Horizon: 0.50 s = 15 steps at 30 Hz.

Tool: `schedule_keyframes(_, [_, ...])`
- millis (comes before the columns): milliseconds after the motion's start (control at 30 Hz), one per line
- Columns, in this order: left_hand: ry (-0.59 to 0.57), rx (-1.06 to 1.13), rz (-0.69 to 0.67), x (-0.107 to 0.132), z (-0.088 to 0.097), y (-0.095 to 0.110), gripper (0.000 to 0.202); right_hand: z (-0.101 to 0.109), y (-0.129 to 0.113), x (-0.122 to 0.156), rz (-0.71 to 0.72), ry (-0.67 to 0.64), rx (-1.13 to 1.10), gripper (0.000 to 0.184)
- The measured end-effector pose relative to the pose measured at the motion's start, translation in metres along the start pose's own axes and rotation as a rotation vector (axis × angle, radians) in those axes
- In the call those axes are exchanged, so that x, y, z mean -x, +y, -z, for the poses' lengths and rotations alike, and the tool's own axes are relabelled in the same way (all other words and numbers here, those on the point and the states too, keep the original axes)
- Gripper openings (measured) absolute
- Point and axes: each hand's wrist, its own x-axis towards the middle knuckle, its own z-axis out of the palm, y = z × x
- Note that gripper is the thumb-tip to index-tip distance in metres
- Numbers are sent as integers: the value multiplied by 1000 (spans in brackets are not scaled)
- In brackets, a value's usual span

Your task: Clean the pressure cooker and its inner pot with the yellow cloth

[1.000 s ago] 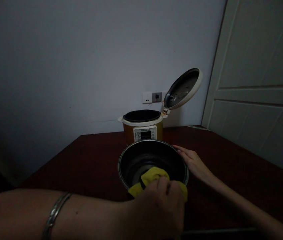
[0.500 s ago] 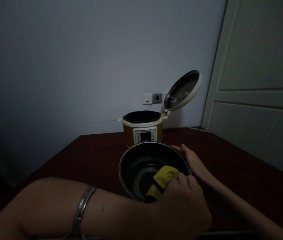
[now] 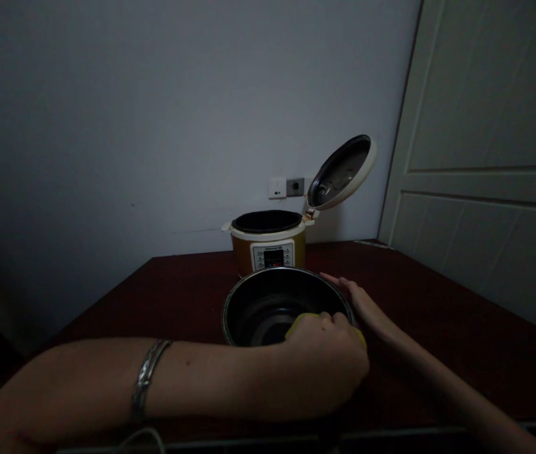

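Observation:
A dark, round inner pot (image 3: 253, 309) stands in front of me on the table, its mouth facing up. My left hand (image 3: 327, 362) reaches across from the left, closed around a yellow cloth (image 3: 299, 320) at the pot's near right rim. Most of the cloth is hidden behind the knuckles. Against the outer right side of the pot lies my right hand (image 3: 365, 309), its fingers stretched out along the wall. Just behind the pot is a rice cooker (image 3: 244, 249) with a control panel on its front. Its lid (image 3: 343, 173) is raised and leans to the right.
The dark red table (image 3: 164, 284) reaches back to a pale wall (image 3: 130, 126). Sockets (image 3: 287, 187) sit on the wall behind the cooker. A white panelled door (image 3: 480, 183) stands at the right. A pale cord (image 3: 147, 434) curves below my left forearm.
My left hand has moved up and slightly left with the yellow cloth, and now covers more of it. My right hand stays against the pot's side.

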Motion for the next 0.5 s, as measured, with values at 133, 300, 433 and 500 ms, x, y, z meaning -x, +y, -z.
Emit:
schedule_keyframes(133, [-145,175,100,-8,21,-35,24,18,-16,10,49,58,65,56])
schedule_keyframes(300, [9,314,162,-21,55,-83,27,41,-50,16,239,143,39,49])
schedule_keyframes(433, [220,500,49,-32,62,-100,24,44,-72,15,415,-3,-73,59])
schedule_keyframes(500, [337,581,51,-36,56,-98,20,36,-80,15,447,-33,-118,65])
